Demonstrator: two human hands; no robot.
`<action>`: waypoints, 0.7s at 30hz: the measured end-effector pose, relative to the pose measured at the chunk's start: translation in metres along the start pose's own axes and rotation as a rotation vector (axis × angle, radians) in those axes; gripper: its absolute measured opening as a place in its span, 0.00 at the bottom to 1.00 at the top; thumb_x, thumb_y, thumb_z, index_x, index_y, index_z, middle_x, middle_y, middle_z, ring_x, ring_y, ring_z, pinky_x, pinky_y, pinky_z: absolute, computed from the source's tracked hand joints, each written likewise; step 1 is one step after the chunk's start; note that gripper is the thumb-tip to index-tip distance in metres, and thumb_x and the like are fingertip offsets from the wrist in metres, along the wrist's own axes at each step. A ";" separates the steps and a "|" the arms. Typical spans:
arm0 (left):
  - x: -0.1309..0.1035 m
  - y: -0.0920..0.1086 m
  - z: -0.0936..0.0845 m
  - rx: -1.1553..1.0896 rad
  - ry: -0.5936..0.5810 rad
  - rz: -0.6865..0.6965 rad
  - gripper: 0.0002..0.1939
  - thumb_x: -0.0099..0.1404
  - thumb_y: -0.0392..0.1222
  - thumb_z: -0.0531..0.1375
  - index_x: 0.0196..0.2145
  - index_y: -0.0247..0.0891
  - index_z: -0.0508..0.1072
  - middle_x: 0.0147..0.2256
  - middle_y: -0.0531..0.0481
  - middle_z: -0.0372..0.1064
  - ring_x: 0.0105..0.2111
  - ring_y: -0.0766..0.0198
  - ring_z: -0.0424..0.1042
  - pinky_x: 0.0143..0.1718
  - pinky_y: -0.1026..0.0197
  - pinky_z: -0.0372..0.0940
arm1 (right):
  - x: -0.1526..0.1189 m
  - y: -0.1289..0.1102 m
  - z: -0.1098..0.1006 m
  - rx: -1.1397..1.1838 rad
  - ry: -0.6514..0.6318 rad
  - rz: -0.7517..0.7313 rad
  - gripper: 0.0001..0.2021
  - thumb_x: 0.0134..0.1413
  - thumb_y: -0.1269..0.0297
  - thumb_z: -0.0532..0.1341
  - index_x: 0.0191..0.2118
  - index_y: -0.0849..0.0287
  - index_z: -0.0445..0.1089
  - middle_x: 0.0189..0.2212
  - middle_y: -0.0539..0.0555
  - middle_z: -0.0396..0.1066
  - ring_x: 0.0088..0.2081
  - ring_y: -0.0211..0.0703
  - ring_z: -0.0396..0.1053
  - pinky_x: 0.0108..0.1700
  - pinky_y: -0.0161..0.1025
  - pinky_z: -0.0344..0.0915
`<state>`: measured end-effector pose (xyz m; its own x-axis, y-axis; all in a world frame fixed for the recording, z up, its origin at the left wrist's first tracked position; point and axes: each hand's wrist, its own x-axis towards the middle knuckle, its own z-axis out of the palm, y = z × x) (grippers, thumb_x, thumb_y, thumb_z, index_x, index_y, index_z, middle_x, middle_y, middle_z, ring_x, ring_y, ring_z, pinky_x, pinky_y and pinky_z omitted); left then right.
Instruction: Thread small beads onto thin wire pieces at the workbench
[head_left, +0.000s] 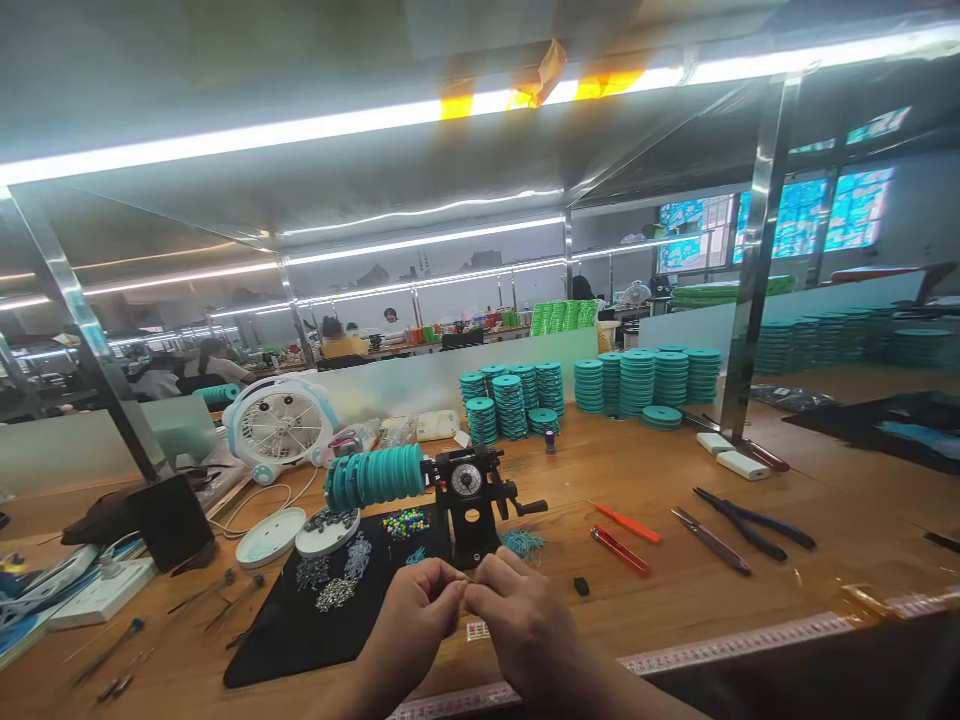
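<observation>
My left hand [416,615] and my right hand [517,610] meet fingertip to fingertip low in the middle of the view, pinching something very small between them; what it is cannot be made out. They hover over the near edge of a black mat [300,620]. Just behind them stands a black winding machine [469,500] with a round dial and a crank, carrying a row of teal spools [375,477] on its left shaft. On the mat lie small metal parts [334,580] and coloured beads [405,522].
Stacks of teal spools [637,385] stand at the back. Red-handled tools [622,535], scissors [709,540] and pliers [754,520] lie right of the machine. A small fan [277,425], two white dishes [270,537] and a power strip [101,595] are at left. Other people sit far behind.
</observation>
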<state>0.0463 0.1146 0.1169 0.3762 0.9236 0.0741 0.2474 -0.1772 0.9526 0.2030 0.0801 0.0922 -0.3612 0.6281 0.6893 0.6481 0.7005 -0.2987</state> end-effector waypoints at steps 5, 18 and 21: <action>0.002 0.000 -0.007 0.691 0.023 0.398 0.16 0.65 0.37 0.48 0.21 0.37 0.64 0.20 0.53 0.61 0.22 0.67 0.59 0.23 0.65 0.54 | 0.028 0.009 -0.010 0.194 -0.086 0.203 0.11 0.51 0.80 0.52 0.29 0.59 0.67 0.35 0.54 0.68 0.34 0.41 0.64 0.35 0.35 0.59; 0.020 -0.001 -0.019 0.881 -0.184 0.719 0.15 0.56 0.30 0.52 0.41 0.34 0.71 0.33 0.42 0.70 0.31 0.56 0.64 0.34 0.53 0.62 | 0.064 0.044 0.008 0.528 -0.314 0.665 0.07 0.44 0.77 0.57 0.21 0.61 0.67 0.13 0.44 0.63 0.14 0.34 0.64 0.16 0.29 0.62; 0.021 0.001 -0.015 0.617 -0.186 0.538 0.09 0.56 0.35 0.54 0.34 0.36 0.73 0.28 0.45 0.68 0.29 0.59 0.62 0.35 0.54 0.60 | 0.063 0.044 0.005 0.511 -0.323 0.625 0.06 0.43 0.77 0.58 0.20 0.62 0.68 0.12 0.44 0.61 0.14 0.34 0.63 0.16 0.29 0.62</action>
<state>0.0412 0.1394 0.1234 0.7101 0.5982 0.3712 0.4156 -0.7818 0.4648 0.2055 0.1521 0.1193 -0.2621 0.9596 0.1024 0.4389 0.2130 -0.8729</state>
